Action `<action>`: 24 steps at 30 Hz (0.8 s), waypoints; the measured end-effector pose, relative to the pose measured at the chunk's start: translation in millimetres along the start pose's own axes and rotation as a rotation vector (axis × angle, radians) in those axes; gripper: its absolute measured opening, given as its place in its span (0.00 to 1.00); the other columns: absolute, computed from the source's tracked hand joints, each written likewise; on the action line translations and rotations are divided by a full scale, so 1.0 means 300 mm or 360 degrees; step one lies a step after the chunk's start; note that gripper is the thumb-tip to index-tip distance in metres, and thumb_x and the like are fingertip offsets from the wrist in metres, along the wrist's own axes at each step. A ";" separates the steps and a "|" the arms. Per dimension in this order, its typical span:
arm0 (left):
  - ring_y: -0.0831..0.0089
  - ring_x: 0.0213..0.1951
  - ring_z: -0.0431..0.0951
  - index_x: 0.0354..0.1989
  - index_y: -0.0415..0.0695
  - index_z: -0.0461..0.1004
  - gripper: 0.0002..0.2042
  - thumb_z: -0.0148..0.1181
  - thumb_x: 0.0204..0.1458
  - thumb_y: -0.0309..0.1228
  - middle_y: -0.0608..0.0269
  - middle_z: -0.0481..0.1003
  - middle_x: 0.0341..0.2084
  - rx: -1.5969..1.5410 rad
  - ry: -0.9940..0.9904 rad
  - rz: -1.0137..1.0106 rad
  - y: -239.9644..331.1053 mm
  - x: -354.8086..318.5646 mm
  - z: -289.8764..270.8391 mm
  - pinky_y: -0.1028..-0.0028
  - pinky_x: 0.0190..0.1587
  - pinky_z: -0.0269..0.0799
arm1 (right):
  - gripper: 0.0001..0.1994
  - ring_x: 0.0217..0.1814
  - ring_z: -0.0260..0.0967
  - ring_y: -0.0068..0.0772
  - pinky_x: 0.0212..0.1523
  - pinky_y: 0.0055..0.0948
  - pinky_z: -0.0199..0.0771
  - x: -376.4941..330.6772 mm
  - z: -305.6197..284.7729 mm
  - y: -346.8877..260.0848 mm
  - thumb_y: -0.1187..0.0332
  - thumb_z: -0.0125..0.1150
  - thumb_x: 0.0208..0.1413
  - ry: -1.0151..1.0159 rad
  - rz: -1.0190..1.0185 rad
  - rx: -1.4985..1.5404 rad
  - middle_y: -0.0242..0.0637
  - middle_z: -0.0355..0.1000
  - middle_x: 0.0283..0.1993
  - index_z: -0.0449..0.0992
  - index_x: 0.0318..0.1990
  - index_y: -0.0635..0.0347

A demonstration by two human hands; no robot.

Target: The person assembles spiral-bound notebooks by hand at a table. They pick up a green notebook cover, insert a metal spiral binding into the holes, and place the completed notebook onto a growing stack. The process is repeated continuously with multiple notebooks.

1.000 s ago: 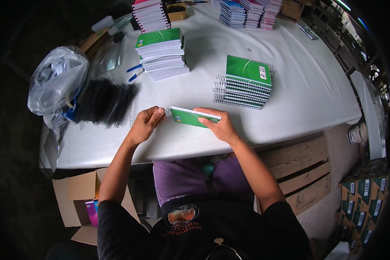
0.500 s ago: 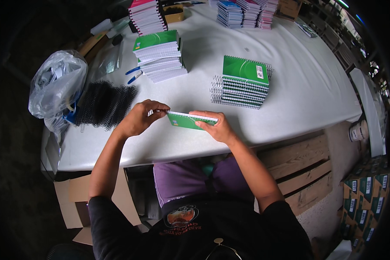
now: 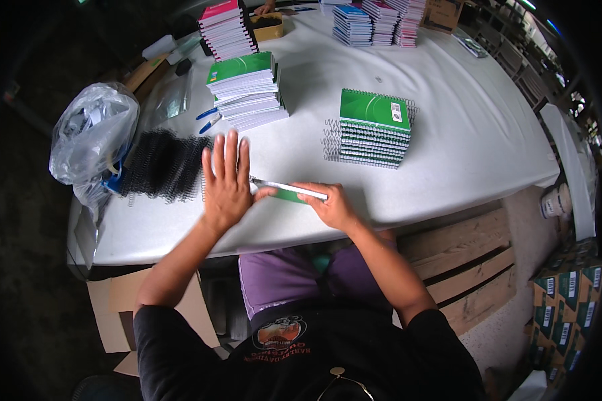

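My right hand [image 3: 329, 204] grips a thin green notebook [image 3: 287, 194] by its right end, thumb on the near side, its white page edge turned up. At the notebook's left end, my left hand [image 3: 227, 184] is open, fingers stretched away from me and the thumb close to the corner. A bit of dark wire coil [image 3: 254, 180] shows at that corner. Left of my left hand lies a heap of black spiral coils [image 3: 160, 166]. To the right stands a stack of green spiral notebooks [image 3: 374, 127], loose coil ends sticking out at its sides.
Behind my left hand stands a stack of green-covered pads [image 3: 247, 90] with blue pens [image 3: 209, 123] beside it. A clear plastic bag [image 3: 93, 134] sits at the left edge. Pink [image 3: 227, 30] and blue notebook stacks [image 3: 353, 25] stand farther back. Another person's hand [image 3: 265, 7] shows at the far edge.
My left hand has gone from pinching at the notebook's left corner to spread fingers. The notebook has tilted, so less cover shows. Another person's hand has appeared at the far edge.
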State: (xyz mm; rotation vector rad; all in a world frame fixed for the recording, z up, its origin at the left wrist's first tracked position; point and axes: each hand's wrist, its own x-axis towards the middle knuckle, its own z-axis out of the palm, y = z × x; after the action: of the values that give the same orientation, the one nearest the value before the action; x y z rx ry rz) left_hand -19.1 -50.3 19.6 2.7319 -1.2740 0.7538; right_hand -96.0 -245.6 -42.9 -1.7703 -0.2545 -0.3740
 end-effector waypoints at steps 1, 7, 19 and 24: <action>0.51 0.63 0.49 0.57 0.35 0.59 0.43 0.49 0.42 0.62 0.44 0.56 0.59 0.0002 0.0095 -0.0079 0.025 -0.056 0.041 0.51 0.61 0.40 | 0.12 0.32 0.70 0.20 0.33 0.22 0.69 -0.017 0.016 -0.007 0.74 0.56 0.52 0.0030 0.0000 0.0010 0.42 0.76 0.36 0.74 0.45 0.62; 0.42 0.64 0.38 0.60 0.27 0.44 0.53 0.37 0.42 0.69 0.33 0.42 0.61 0.0204 0.0755 -0.0055 -0.061 -0.144 0.078 0.44 0.60 0.23 | 0.13 0.38 0.74 0.37 0.37 0.28 0.73 -0.098 0.073 -0.045 0.78 0.57 0.49 0.0010 -0.0200 -0.0056 0.43 0.74 0.39 0.74 0.45 0.61; 0.28 0.61 0.31 0.61 0.30 0.42 0.54 0.36 0.40 0.71 0.30 0.37 0.61 -0.0595 0.0315 -0.0074 0.100 -0.224 0.180 0.39 0.58 0.23 | 0.19 0.41 0.72 0.43 0.41 0.33 0.73 -0.134 0.122 -0.046 0.83 0.53 0.45 0.0067 -0.0371 -0.0171 0.41 0.72 0.44 0.72 0.47 0.59; 0.28 0.60 0.40 0.60 0.34 0.49 0.51 0.39 0.40 0.71 0.26 0.39 0.59 -0.0431 0.0629 0.0234 0.081 -0.221 0.205 0.37 0.57 0.34 | 0.21 0.43 0.72 0.42 0.44 0.33 0.73 -0.147 0.098 -0.047 0.84 0.53 0.43 -0.0023 -0.0457 -0.0361 0.40 0.72 0.46 0.71 0.49 0.59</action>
State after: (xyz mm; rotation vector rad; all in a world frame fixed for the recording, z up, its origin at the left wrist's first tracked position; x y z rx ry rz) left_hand -47.6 -33.3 -68.1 2.1617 -1.3726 0.9886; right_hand -138.4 -212.5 -53.0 -1.9635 -0.4953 -0.6157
